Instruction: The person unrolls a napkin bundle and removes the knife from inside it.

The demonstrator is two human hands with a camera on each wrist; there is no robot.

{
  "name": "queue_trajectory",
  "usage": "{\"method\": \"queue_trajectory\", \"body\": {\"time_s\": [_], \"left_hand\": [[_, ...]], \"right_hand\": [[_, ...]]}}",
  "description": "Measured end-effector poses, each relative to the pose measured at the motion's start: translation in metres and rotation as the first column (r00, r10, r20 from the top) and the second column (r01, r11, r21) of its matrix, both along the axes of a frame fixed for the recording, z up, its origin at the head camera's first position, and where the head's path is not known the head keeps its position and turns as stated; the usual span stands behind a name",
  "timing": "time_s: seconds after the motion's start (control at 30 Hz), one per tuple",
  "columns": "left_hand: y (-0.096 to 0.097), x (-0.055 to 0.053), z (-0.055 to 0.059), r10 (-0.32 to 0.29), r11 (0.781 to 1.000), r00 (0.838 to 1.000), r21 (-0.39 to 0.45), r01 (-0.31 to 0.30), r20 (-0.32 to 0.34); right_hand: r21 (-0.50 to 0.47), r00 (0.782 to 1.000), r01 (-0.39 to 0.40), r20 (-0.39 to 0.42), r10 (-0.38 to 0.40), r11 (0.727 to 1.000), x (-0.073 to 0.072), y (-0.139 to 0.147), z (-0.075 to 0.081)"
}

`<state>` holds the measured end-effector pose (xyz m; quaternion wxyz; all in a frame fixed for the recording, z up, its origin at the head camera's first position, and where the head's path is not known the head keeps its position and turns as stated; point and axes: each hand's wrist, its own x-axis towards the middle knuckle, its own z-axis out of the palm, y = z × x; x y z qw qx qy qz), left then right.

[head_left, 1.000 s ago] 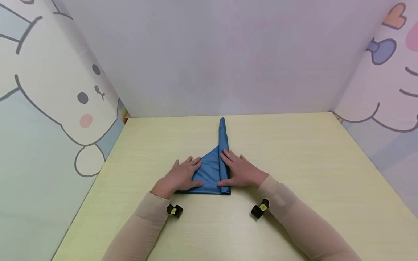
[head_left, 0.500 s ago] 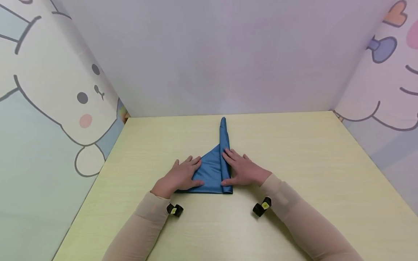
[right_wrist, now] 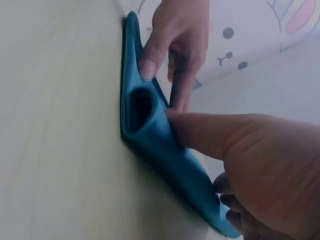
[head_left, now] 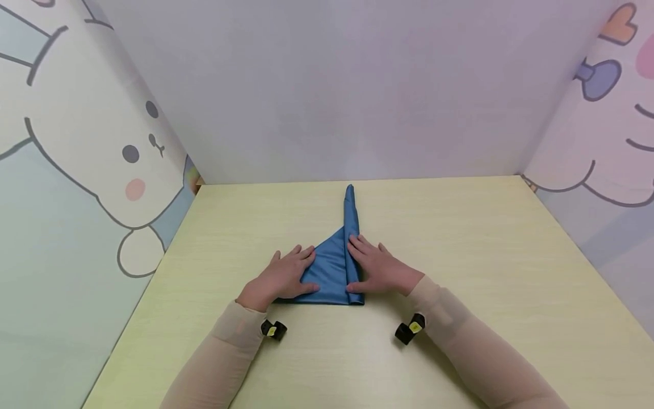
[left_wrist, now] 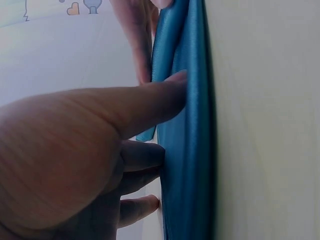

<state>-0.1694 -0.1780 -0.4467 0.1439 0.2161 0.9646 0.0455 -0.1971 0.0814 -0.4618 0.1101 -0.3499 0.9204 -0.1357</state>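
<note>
A blue satiny cloth (head_left: pixel 331 272) lies on the table in the head view, flat on its left part and rolled along its right side. The roll (head_left: pixel 351 213) tapers to a narrow tip at the far end; its near end shows a hollow spiral in the right wrist view. My left hand (head_left: pixel 286 274) rests on the flat left part, fingers spread and thumb (left_wrist: pixel 155 100) pressing near the front edge. My right hand (head_left: pixel 383 268) lies over the roll from the right, with extended fingers and its thumb (right_wrist: pixel 205 132) on the roll near its open end.
The pale wooden table (head_left: pixel 460 227) extends around the cloth. A plain wall (head_left: pixel 327 91) stands behind it, and printed cartoon panels (head_left: pixel 76 147) flank both sides. Small black wrist devices (head_left: pixel 410 329) sit at both sleeves.
The roll and my right hand have shifted slightly to the right since a second ago, then stayed nearly still. My left hand has held its place on the cloth.
</note>
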Motion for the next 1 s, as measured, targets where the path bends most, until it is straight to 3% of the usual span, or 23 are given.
{"method": "queue_trajectory", "body": {"time_s": [0.13, 0.37, 1.0], "left_hand": [[0.000, 0.001, 0.000, -0.004, 1.000, 1.000, -0.008, 0.004, 0.003], [0.001, 0.001, 0.001, -0.003, 1.000, 1.000, -0.017, 0.003, 0.013], [0.003, 0.001, 0.004, -0.010, 1.000, 1.000, -0.021, 0.010, 0.001]], "right_hand": [[-0.067, 0.999, -0.032, -0.033, 0.030, 0.997, 0.003, -0.007, -0.003], [-0.134, 0.996, 0.021, -0.079, -0.032, 0.991, 0.001, -0.016, -0.013], [-0.012, 0.996, 0.063, -0.062, -0.064, 0.998, -0.002, -0.014, -0.012]]}}
